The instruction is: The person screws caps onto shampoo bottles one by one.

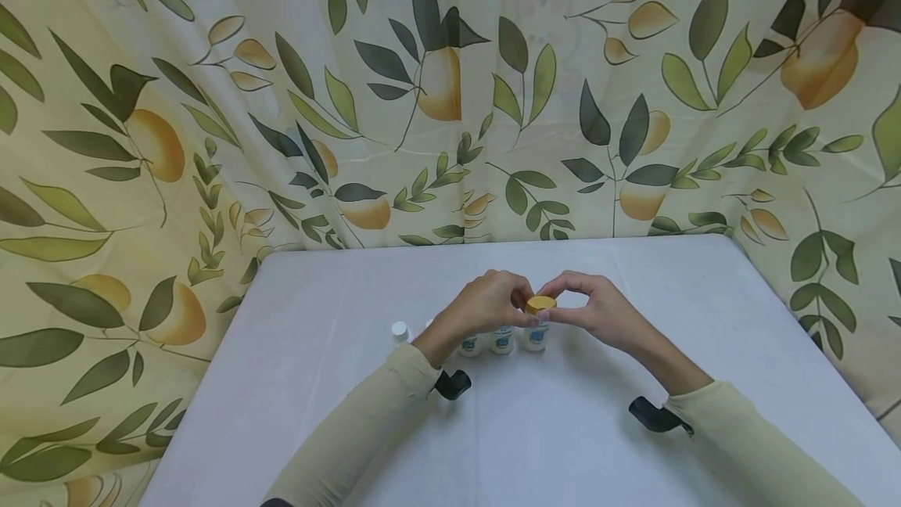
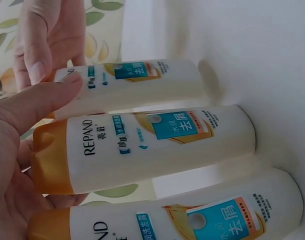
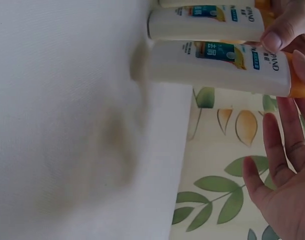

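White shampoo bottles with orange caps and blue labels stand upright in a row. My right hand (image 1: 598, 307) pinches the orange cap (image 1: 541, 304) of the rightmost shampoo bottle (image 1: 536, 336) between thumb and fingers. From the other side, my left hand (image 1: 486, 300) holds the same bottle near its top, its thumb lying across the shoulder under the cap in the left wrist view. Beside it, the middle bottle (image 2: 162, 150) and a nearer bottle (image 2: 182, 220) stand close by, the middle one's cap near my left palm. In the right wrist view, the gripped bottle (image 3: 217, 67) is nearest.
Farther left on the white table (image 1: 317, 413) is a container with a white cap (image 1: 400, 330), partly behind my left forearm. A curtain (image 1: 436, 202) with fruit and leaf prints hangs along the table's far edge. Dark wrist cameras hang below both sleeves.
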Tool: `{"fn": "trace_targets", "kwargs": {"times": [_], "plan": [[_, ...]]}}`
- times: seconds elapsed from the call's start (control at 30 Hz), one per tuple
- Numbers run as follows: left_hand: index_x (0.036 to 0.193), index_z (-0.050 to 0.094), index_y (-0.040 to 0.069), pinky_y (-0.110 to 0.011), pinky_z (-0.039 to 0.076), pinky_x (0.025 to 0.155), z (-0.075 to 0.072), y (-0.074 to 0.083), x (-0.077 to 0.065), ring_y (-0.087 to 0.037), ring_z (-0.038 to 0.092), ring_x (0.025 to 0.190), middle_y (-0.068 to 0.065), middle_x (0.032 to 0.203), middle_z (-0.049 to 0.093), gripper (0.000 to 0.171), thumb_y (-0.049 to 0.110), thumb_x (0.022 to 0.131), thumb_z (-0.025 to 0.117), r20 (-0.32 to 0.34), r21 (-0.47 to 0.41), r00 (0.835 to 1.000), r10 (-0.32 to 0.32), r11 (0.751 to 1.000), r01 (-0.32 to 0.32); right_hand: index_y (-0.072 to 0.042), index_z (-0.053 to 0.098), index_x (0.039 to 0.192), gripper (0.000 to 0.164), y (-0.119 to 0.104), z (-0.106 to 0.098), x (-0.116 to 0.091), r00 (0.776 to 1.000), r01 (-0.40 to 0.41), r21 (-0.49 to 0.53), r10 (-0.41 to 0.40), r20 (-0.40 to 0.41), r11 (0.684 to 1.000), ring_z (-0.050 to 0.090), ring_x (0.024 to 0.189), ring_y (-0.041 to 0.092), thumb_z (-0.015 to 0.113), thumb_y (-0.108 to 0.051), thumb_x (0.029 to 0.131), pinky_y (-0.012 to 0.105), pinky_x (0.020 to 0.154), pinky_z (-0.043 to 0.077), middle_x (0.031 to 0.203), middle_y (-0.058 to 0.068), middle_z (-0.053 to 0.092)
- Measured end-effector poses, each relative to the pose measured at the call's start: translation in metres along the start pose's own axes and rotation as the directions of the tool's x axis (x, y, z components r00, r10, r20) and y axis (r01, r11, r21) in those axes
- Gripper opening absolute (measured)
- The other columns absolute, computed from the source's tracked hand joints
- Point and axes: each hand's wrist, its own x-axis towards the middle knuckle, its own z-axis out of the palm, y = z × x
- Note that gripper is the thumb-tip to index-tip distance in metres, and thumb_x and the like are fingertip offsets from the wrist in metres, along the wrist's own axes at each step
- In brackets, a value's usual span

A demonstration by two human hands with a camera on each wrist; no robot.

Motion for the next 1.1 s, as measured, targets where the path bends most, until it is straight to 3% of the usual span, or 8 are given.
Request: {"fn": "trace_targets", "kwargs": {"times": [0.2,0.47,0.7,0.9,1.1], "plan": [[0.099,0.075,0.015,-0.017,0.052,0.069,0.0,0.0,-0.001,-0.003,0.062,0.078,0.01,0.085,0.07,0.021,0.023,0.084,0.086,0.012,0.032,1.0,-0.001,0.999,0.0,-0.023,0.074,0.108,0.025,0.004,0.003,0.0,1.0,0.021,-0.014,-0.021,0.007,1.0,0.056,0.116,0.027,0.084,-0.027,0.085,0.069,0.106,0.034,0.107,-0.002,0.07],[0.101,0.075,0.014,-0.018,0.052,0.069,-0.001,0.001,-0.001,-0.004,0.062,0.078,0.01,0.086,0.07,0.021,0.024,0.085,0.085,0.028,0.058,0.999,-0.015,0.998,0.013,-0.024,0.074,0.107,0.027,0.005,0.004,0.003,1.0,0.004,-0.059,-0.003,0.01,0.998,0.057,0.12,0.028,0.085,-0.027,0.084,0.071,0.107,0.033,0.109,-0.004,0.071],[0.103,0.073,0.018,-0.024,0.052,0.077,-0.004,0.0,-0.004,-0.004,0.062,0.087,0.006,0.096,0.074,0.025,0.031,0.085,0.084,0.026,0.101,1.0,-0.007,0.995,0.004,-0.023,0.074,0.108,0.028,0.0,0.0,0.004,0.999,-0.02,-0.103,0.024,0.036,0.994,0.059,0.117,0.027,0.086,-0.027,0.083,0.07,0.106,0.036,0.111,-0.004,0.072],[0.112,0.072,0.015,-0.022,0.055,0.085,-0.011,-0.006,-0.012,-0.011,0.066,0.101,0.001,0.108,0.073,0.031,0.029,0.086,0.083,0.023,0.042,0.999,0.05,0.998,-0.05,-0.02,0.073,0.111,0.027,-0.002,-0.004,0.003,0.997,-0.005,-0.128,0.015,0.079,0.992,0.06,0.118,0.03,0.083,-0.025,0.086,0.072,0.104,0.037,0.111,-0.002,0.073],[0.121,0.067,0.016,-0.027,0.055,0.093,-0.022,-0.016,-0.025,-0.014,0.063,0.112,0.007,0.114,0.069,0.04,0.03,0.087,0.082,-0.015,-0.066,0.996,0.085,0.994,-0.086,-0.024,0.073,0.11,0.026,-0.004,-0.008,0.003,0.993,-0.03,-0.155,0.047,0.107,0.987,0.06,0.115,0.025,0.083,-0.026,0.086,0.068,0.105,0.038,0.107,-0.007,0.072]]}}
